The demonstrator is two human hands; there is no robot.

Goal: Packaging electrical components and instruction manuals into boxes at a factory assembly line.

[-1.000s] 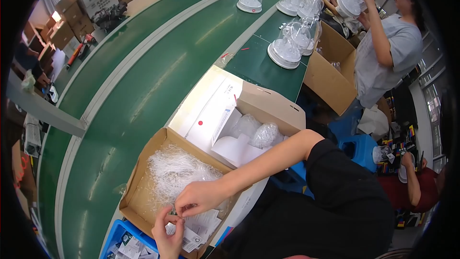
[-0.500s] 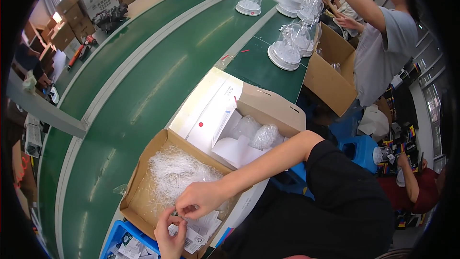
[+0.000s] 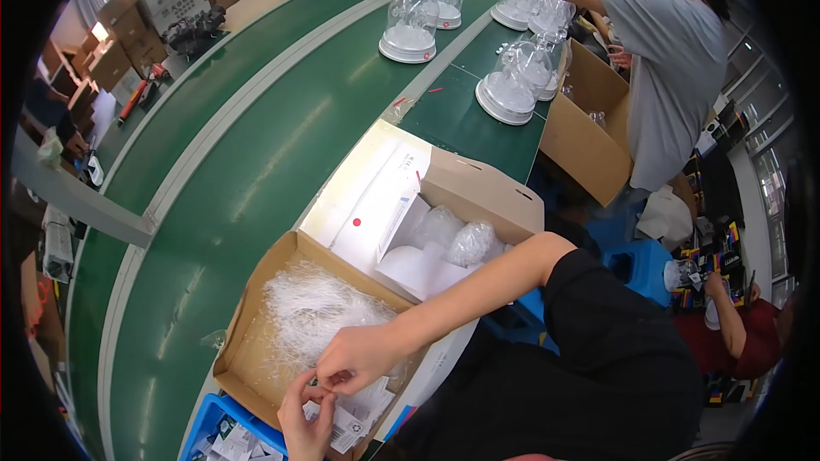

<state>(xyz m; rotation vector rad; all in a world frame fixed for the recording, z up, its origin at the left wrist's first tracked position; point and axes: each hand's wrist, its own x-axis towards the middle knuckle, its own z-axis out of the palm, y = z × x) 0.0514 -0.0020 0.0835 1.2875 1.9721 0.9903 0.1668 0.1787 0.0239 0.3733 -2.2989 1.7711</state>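
My right hand (image 3: pixel 359 358) and my left hand (image 3: pixel 307 414) meet over the near end of a shallow cardboard box (image 3: pixel 243 333). Both sets of fingers are pinched close together, and whatever is between them is too small to make out. Just beyond them in the box lies a tangled heap of thin white strands (image 3: pixel 312 303), like tag strings. Several small white printed cards (image 3: pixel 352 425) lie in the box beside and beneath my hands.
A blue bin (image 3: pixel 201 423) of cards sits at the lower left. An open white carton (image 3: pixel 359 205) holds bubble-wrapped items. Glass domes on white bases (image 3: pixel 506 98) stand farther along the green conveyor (image 3: pixel 222 205). A co-worker (image 3: pixel 666 60) stands beside a brown carton (image 3: pixel 589 145).
My hands stay nearly in place, pinched together. The co-worker has reached left across the conveyor and now has a hand on top of a glass dome set down there.
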